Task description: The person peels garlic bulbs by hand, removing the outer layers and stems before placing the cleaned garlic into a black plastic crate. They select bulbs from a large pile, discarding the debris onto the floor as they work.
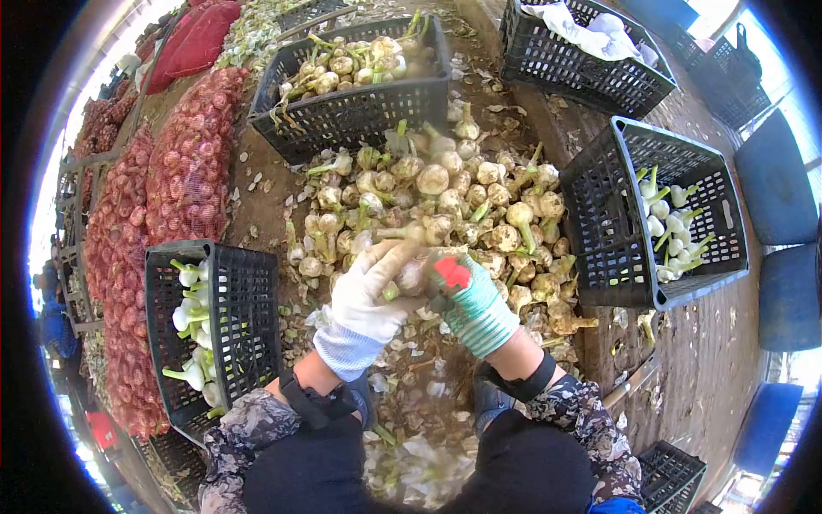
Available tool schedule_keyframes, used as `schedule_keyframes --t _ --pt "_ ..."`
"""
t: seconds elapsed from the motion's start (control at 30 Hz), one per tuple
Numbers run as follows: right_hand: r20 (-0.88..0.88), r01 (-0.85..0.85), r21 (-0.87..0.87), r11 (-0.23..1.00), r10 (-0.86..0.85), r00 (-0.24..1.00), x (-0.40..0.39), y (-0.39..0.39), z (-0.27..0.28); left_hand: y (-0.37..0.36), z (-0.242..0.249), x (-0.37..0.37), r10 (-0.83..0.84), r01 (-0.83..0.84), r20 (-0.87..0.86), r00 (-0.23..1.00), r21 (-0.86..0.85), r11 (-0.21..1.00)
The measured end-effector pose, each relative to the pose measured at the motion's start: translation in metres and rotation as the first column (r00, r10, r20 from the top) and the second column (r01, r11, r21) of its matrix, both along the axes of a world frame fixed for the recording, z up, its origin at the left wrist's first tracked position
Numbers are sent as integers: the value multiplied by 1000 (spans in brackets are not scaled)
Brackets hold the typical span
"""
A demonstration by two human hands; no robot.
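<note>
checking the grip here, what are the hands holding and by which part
Both gloved hands, left hand and right hand, close around one garlic bulb at its head; the exact finger placement is blurred.

My left hand (pixel 366 295) wears a white glove, my right hand (pixel 471 300) a green one holding something red. Beyond them lie pale, green-stemmed garlic bulbs (pixel 445 197); black crates (pixel 227 317) flank them.

Produce sorting site: garlic bulbs (pixel 445 201) heaped on dirt ground, black plastic crates (pixel 351 116) around, red mesh sacks (pixel 184 158) stacked alongside.
</note>
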State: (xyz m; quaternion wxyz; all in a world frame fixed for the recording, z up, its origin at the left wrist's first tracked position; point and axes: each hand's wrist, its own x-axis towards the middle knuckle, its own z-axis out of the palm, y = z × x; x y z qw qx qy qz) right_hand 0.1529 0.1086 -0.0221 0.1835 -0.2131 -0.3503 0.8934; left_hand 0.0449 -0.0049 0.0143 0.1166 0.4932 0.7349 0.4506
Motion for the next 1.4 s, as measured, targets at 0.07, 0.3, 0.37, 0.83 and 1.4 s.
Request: schedule_keyframes --t 0.07,0.3,0.37,0.83,1.4 --pt "119 12 87 996 -23 993 3 -3 17 2 3 3 -17 16 22 1000 74 997" --pt "204 -51 241 969 1 979 20 8 21 7 2 6 -114 100 63 991 195 976" --pt "211 -116 285 951 56 976 23 12 24 7 3 4 -118 107 50 992 184 977" --pt "229 1 653 757 -199 953 22 12 17 17 -16 13 -173 -26 954 246 185 982" --pt "-60 50 89 995 -45 997 33 17 1 21 -7 -2 -114 99 991 66 107 989"
